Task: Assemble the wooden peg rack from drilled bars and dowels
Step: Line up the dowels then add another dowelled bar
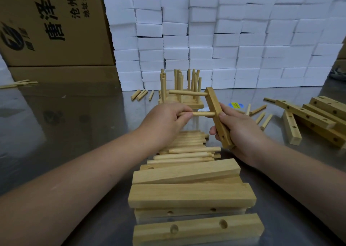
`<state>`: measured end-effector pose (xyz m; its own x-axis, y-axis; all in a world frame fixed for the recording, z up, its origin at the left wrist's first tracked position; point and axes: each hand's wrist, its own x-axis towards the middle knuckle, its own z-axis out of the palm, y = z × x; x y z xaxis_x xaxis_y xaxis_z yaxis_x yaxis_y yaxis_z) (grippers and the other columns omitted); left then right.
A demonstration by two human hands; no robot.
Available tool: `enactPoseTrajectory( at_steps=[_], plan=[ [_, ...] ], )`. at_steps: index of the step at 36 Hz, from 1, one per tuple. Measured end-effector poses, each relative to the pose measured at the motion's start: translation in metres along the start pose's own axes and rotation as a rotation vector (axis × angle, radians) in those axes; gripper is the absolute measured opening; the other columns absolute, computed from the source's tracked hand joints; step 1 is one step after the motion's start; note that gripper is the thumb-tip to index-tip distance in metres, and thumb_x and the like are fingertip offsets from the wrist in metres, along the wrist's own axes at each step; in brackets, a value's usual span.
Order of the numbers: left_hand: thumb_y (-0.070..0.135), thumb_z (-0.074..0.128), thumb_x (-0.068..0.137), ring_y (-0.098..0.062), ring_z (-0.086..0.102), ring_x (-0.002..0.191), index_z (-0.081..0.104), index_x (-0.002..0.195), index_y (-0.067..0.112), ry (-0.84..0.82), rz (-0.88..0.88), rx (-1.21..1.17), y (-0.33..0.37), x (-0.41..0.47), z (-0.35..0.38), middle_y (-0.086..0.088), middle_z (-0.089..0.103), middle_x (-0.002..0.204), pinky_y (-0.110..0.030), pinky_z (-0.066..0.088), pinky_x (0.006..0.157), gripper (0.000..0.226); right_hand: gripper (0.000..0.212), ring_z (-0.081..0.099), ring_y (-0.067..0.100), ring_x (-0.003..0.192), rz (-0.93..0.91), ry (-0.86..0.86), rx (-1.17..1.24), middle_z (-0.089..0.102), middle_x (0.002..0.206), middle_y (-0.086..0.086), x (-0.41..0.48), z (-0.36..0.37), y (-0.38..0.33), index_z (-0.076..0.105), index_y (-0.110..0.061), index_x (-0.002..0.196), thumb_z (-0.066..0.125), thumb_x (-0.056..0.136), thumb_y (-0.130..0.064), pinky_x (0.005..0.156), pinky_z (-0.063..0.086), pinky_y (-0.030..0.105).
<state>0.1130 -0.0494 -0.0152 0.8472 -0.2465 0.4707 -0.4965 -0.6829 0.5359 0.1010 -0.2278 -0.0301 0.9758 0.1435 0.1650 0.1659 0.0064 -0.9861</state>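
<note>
Gripping dowel (203,114), left hand (164,122) | right hand (241,131) clasping bar (217,114) | steel table (74,133)

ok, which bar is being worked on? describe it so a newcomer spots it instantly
Start at the white foam-block wall, then come down to the two hands above the steel table. The right hand grips the bar. Unlike the bars lying flat, it is off the table, with two dowels sticking out sideways.

Pale tan bars (191,195), white foam blocks (224,39)
</note>
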Motion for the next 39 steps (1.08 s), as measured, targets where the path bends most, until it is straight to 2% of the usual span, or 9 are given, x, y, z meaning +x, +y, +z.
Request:
enactPoseTrajectory(
  at_steps=[3, 10, 16, 20, 25, 29, 32, 35, 39],
  plan=[
    [0.025, 0.051, 0.093, -0.005, 0.049, 0.081, 0.065, 0.109, 0.024, -0.034, 0.071, 0.074, 0.0050, -0.0014, 0.0000, 0.012, 0.053, 0.086, -0.018, 0.040, 0.071, 0.021, 0.041, 0.056, 0.011, 0.061, -0.025, -0.007, -0.023, 0.060, 0.059, 0.003, -0.0014, 0.0033, -0.0011, 0.067, -0.045, 0.087, 0.036, 0.100, -0.021, 0.067, 0.041, 0.029],
    [0.032, 0.047, 0.095, -0.001, 0.046, 0.063, 0.049, 0.095, 0.033, -0.063, 0.028, 0.071, 0.0063, -0.0026, -0.0015, 0.011, 0.051, 0.073, -0.017, 0.029, 0.052, 0.003, 0.047, 0.057, 0.008, 0.062, -0.068, -0.026, -0.086, 0.061, 0.059, -0.006, -0.0060, 0.0061, -0.0052, 0.065, -0.052, 0.082, 0.034, 0.101, -0.022, 0.070, 0.042, 0.029],
    [0.033, 0.046, 0.095, -0.001, 0.043, 0.057, 0.045, 0.079, 0.036, -0.061, -0.005, 0.035, 0.0072, -0.0027, -0.0050, 0.011, 0.049, 0.068, -0.014, 0.032, 0.048, 0.016, 0.050, 0.057, 0.007, 0.064, -0.082, -0.051, -0.113, 0.060, 0.062, -0.011, -0.0068, 0.0085, -0.0088, 0.062, -0.060, 0.082, 0.033, 0.101, -0.024, 0.076, 0.045, 0.031],
    [0.034, 0.046, 0.094, -0.005, 0.044, 0.058, 0.048, 0.075, 0.035, -0.051, -0.029, -0.008, 0.0078, -0.0031, -0.0049, 0.009, 0.049, 0.066, -0.023, 0.032, 0.052, 0.019, 0.042, 0.057, 0.003, 0.062, -0.091, -0.068, -0.140, 0.062, 0.064, -0.021, -0.0072, 0.0084, -0.0086, 0.055, -0.056, 0.092, 0.032, 0.101, -0.023, 0.075, 0.046, 0.027],
    [0.038, 0.043, 0.095, -0.002, 0.040, 0.049, 0.055, 0.077, 0.028, -0.050, -0.082, -0.021, 0.0062, -0.0020, -0.0036, 0.009, 0.045, 0.058, -0.019, 0.031, 0.045, 0.024, 0.038, 0.057, 0.005, 0.065, -0.093, -0.049, -0.162, 0.061, 0.063, -0.022, -0.0050, 0.0061, -0.0069, 0.052, -0.058, 0.096, 0.033, 0.101, -0.025, 0.075, 0.045, 0.029],
    [0.038, 0.044, 0.094, 0.005, 0.042, 0.042, 0.060, 0.079, 0.023, -0.041, -0.072, -0.028, 0.0064, -0.0006, -0.0043, 0.009, 0.043, 0.053, -0.011, 0.032, 0.039, 0.027, 0.034, 0.057, -0.002, 0.064, -0.085, 0.011, -0.218, 0.065, 0.071, -0.023, -0.0045, 0.0033, -0.0086, 0.059, -0.050, 0.093, 0.036, 0.100, -0.025, 0.062, 0.041, 0.017],
    [0.039, 0.044, 0.094, 0.004, 0.042, 0.043, 0.060, 0.077, 0.025, -0.050, -0.070, 0.014, 0.0068, 0.0008, -0.0052, 0.010, 0.044, 0.053, -0.016, 0.028, 0.041, 0.028, 0.029, 0.058, -0.003, 0.078, -0.049, 0.064, -0.208, 0.069, 0.092, -0.013, -0.0046, 0.0022, -0.0098, 0.064, -0.040, 0.093, 0.043, 0.097, -0.021, 0.067, 0.043, 0.021],
    [0.040, 0.043, 0.094, -0.001, 0.043, 0.048, 0.059, 0.075, 0.026, -0.055, -0.069, 0.011, 0.0061, 0.0001, -0.0053, 0.010, 0.047, 0.056, -0.023, 0.031, 0.048, 0.029, 0.029, 0.060, -0.010, 0.071, -0.030, 0.084, -0.168, 0.072, 0.090, -0.006, -0.0045, 0.0027, -0.0090, 0.065, -0.035, 0.097, 0.045, 0.096, -0.015, 0.059, 0.047, 0.014],
    [0.040, 0.043, 0.094, -0.001, 0.047, 0.062, 0.055, 0.079, 0.036, -0.030, -0.085, -0.053, 0.0066, 0.0002, -0.0058, 0.010, 0.053, 0.070, -0.021, 0.034, 0.054, 0.019, 0.027, 0.063, 0.002, 0.082, 0.039, 0.097, -0.081, 0.074, 0.086, -0.004, -0.0024, 0.0033, -0.0066, 0.063, -0.028, 0.108, 0.044, 0.096, -0.014, 0.069, 0.047, 0.029]
  ],
)
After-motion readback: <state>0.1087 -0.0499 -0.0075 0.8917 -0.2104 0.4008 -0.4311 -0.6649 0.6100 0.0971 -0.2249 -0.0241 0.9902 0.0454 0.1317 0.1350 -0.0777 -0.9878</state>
